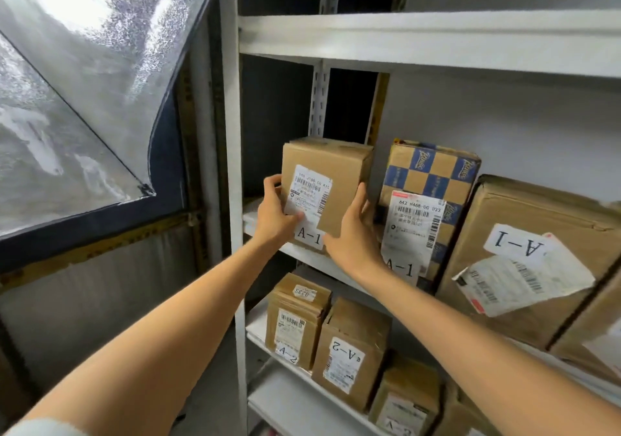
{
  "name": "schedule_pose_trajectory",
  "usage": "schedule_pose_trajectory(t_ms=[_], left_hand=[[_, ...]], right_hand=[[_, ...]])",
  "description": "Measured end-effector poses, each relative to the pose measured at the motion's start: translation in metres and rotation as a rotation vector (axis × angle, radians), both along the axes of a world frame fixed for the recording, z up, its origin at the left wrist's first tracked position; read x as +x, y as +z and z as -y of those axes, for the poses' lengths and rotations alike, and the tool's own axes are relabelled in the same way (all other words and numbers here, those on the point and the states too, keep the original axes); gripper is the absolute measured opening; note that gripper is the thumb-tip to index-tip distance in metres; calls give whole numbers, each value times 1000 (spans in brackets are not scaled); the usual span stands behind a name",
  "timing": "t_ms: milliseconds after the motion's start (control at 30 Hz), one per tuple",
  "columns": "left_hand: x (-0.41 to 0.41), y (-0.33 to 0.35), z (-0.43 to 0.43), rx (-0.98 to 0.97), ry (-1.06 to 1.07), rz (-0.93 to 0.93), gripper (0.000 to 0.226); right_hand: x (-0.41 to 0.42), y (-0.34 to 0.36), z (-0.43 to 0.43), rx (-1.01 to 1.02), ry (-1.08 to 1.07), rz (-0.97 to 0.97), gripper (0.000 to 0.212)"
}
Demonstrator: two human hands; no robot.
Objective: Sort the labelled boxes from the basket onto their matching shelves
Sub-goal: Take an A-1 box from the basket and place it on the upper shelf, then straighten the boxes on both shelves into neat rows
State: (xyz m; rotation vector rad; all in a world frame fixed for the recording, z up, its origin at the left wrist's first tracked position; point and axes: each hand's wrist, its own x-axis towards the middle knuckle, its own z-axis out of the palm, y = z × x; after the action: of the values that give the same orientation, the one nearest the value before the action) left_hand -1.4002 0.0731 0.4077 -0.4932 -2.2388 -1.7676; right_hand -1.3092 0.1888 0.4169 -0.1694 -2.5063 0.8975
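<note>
A small brown cardboard box with a shipping label and an "A-1" tag stands at the left end of the middle shelf of a white metal rack. My left hand grips its left side, thumb across the label. My right hand holds its right front edge, fingers wrapped round the side. Beside it stand a blue-checked box tagged "A-1" and a large brown box with an upside-down "A-1" tag. The basket is out of view.
The shelf below carries two brown boxes tagged "A-2"; another box sits lower still. The upper shelf shows nothing on it. A window covered with plastic sheet fills the left; the rack's upright post stands between.
</note>
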Motion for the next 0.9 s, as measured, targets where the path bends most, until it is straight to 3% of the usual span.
schedule_pose_trajectory(t_ms=[267,433,600,767,900], left_hand=[[0,-11,-9,-54,30,18,77],[50,-28,-9,-225,224,-1,60],[125,-32,-22,-429,-77,8,37],[221,-48,-77,-743,-245,-65,36],[300,-71,-139,-828,-353,-97,36]], right_hand=[[13,2,0,48,-20,30,98],[50,-13,-7,229,25,-32,67],[114,-26,-42,398,42,133,52],[210,-46,-111,369,12,347,45],[304,-73,-177,305,-82,449,43]])
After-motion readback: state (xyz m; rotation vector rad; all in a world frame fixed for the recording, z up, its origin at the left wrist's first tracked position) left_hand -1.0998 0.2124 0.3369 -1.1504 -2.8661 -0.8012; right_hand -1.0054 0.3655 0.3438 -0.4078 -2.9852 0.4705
